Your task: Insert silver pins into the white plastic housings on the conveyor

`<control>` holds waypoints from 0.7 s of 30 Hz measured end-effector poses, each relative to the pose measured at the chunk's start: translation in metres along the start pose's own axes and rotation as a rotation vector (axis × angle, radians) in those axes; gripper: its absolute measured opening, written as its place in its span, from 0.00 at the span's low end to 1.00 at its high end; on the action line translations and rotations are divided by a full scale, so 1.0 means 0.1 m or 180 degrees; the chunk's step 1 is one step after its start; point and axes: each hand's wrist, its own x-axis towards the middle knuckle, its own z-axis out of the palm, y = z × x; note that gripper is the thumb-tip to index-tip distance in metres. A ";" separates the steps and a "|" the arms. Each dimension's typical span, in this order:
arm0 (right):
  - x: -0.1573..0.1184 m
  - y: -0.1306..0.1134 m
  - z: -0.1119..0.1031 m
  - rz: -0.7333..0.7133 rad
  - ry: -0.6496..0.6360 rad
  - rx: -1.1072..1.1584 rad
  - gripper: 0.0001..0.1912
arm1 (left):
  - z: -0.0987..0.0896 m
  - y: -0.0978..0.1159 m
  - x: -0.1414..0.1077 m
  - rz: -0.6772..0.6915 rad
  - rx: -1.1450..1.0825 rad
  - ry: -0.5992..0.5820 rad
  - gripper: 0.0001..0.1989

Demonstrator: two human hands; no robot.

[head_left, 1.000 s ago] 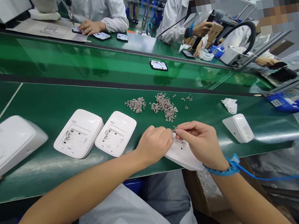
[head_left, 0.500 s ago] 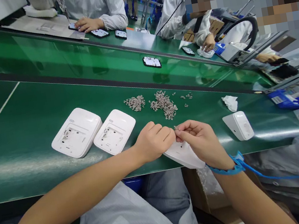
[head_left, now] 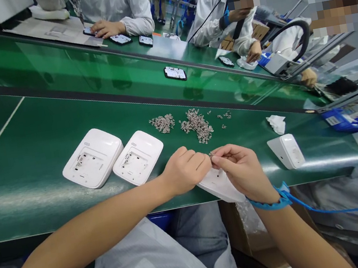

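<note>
My right hand, with a blue band at the wrist, pinches a small silvery metal part between thumb and fingertips. Against those fingertips rests my left hand, its fingers curled closed; what they hold is hidden. Under both hands lies a white plastic housing, partly covered by them. Beyond the hands are a large pile of small metal parts and a smaller pile, with a few loose pieces to the right. Two white housings with square recesses, one larger and one smaller, lie side by side on the left.
Another white housing and a crumpled white tissue are at the right on the green bench. Behind a dark rail, a circuit board in a black frame lies on a green strip. Co-workers in white coats work across from me.
The black-framed board on the strip has slid left. At the far right a co-worker's hand has shifted left. My own hands keep nearly the same place and grip.
</note>
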 end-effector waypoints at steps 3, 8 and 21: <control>0.01 -0.04 0.02 0.0185 -0.0036 0.0163 0.13 | 0.00 0.00 0.00 0.0030 -0.0058 0.0029 0.11; 0.03 -0.07 0.00 0.0554 -0.0205 0.0125 0.15 | 0.01 0.01 -0.01 -0.0141 -0.0120 -0.0009 0.13; -0.02 -0.08 -0.15 0.0003 -0.0100 -0.0929 0.09 | 0.20 0.03 -0.17 -0.0881 -0.1260 -0.1053 0.17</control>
